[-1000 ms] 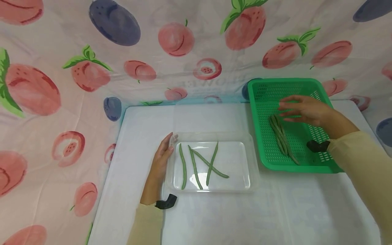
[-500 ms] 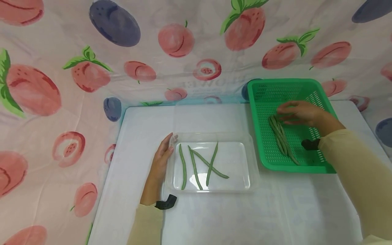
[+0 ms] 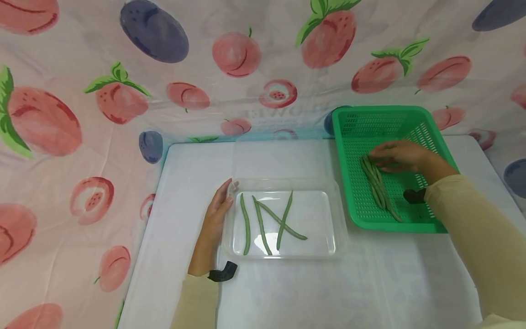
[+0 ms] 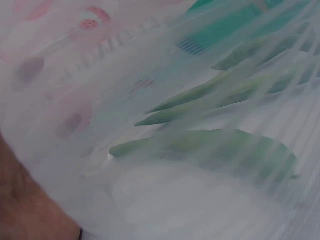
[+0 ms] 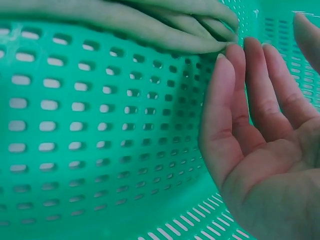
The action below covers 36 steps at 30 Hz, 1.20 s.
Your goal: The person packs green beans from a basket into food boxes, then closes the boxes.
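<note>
The green plastic basket (image 3: 394, 226), right of frame, holds a green bean bundle (image 3: 376, 185); the clear plastic container (image 3: 314, 217), lower centre, four green beans (image 3: 247, 224), two crossed. My left hand (image 3: 216, 209) rests along its left wall, fingers nearly straight; my right hand (image 3: 397, 154), relaxed, grips nothing beside the bundle's upper ends.

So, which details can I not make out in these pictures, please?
Head view: exact count of beans in the basket; they overlap.
Head view: basket's near right corner, behind the right sleeve.
Left wrist view: most of the left hand, beyond the edge.
Left wrist view: the boxed beans, blurred through the clear box.
</note>
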Each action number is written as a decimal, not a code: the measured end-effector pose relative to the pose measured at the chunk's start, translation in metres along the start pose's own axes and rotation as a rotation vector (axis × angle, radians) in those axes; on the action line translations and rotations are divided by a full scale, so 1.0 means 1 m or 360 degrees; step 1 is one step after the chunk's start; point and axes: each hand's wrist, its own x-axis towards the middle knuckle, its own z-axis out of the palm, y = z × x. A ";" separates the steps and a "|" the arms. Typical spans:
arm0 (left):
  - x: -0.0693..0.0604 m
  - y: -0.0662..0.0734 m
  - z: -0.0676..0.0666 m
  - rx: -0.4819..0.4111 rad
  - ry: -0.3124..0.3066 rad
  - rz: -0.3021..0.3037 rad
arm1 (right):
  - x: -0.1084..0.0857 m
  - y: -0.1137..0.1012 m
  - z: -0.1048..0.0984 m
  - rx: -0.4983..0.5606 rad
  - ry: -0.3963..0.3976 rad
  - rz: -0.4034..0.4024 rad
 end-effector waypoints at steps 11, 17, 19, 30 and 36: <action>-0.001 -0.001 0.000 -0.0004 -0.0012 0.0008 | 0.001 0.004 0.002 -0.0034 0.0028 -0.0025; -0.001 0.000 0.000 0.0001 -0.0017 0.0012 | 0.005 0.008 0.002 -0.0057 0.0008 0.0008; -0.001 0.000 0.000 0.0011 -0.0014 0.0009 | 0.006 0.010 0.001 -0.0051 0.0000 0.0023; 0.000 -0.001 -0.001 0.0006 -0.0025 0.0014 | 0.000 0.013 0.000 -0.0025 -0.0113 0.0068; 0.000 -0.001 -0.001 0.0033 -0.0014 0.0014 | -0.001 0.016 0.000 -0.0028 -0.0203 0.0071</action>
